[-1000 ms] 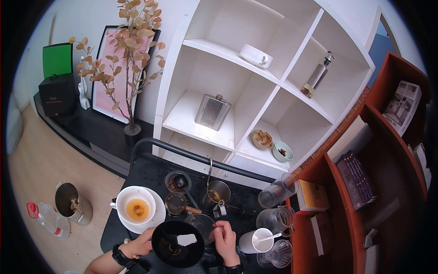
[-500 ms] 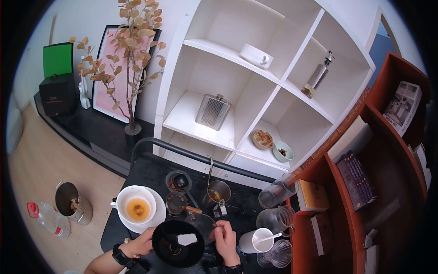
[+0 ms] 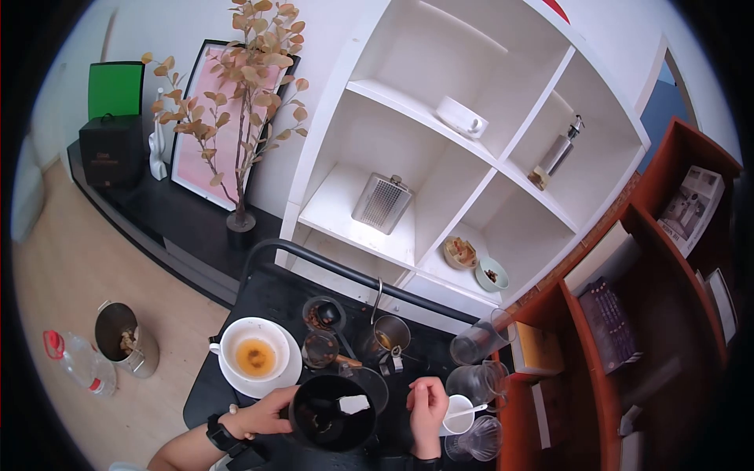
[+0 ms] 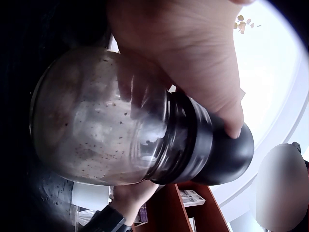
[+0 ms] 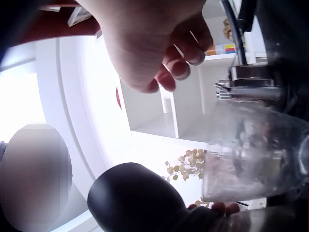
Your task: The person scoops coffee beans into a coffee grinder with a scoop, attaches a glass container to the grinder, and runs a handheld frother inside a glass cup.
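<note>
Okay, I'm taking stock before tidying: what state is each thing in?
Black-topped glass jar: gripped, open at top.
Left hand: curled round the jar.
Right hand: loosely curled, empty.
Handled white cup: on saucer, amber liquid inside.
Plain white cup: spoon in it.
Metal bin: uncovered, scraps inside.
Plastic bottle: capped.
Green bowl: dark pieces inside.

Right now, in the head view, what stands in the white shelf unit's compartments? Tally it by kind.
Bowls: 2, a cream bowl and a pale green bowl
Handled cup: 1
Pump bottle: 1
Metal flask: 1
Total: 5
</note>
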A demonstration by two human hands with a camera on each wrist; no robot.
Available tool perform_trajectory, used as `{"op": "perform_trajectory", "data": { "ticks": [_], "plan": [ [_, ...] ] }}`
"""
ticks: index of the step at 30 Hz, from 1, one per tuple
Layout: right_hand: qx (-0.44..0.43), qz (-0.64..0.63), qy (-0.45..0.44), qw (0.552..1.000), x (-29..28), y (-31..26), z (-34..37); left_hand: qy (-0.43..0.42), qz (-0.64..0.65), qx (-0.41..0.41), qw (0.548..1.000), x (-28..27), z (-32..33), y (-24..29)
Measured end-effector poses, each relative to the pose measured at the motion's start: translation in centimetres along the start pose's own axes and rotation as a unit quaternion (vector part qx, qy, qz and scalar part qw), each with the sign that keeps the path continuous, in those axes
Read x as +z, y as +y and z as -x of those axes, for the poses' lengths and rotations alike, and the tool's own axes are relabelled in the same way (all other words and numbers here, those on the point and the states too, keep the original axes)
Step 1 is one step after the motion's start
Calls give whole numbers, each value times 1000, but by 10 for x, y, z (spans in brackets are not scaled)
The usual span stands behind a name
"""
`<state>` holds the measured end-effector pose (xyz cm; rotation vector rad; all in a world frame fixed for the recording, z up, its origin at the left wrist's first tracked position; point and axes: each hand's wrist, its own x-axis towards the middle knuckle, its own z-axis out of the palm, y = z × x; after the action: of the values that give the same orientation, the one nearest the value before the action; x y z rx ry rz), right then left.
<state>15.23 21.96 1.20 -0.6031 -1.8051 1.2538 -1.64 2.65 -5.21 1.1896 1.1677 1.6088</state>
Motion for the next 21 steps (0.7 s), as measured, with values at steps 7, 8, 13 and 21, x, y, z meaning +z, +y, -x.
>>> {"op": "perform_trajectory", "data": {
  "ticks": [7,8,13,21],
  "plan": [
    [-45,214,-112,969,10,-42,-47,-44,-16,22,999,3,-5,22],
    [-53,245,-157,955,16,-49,-54,-37,-26,28,999,3,-5,21],
    [-18,350,-400,847,55,-51,-91,-46,-43,31,998,1,-4,20],
    [131,549,-497,659,121,-22,-118,-65,-42,28,997,-1,-2,23]
  ]
}}
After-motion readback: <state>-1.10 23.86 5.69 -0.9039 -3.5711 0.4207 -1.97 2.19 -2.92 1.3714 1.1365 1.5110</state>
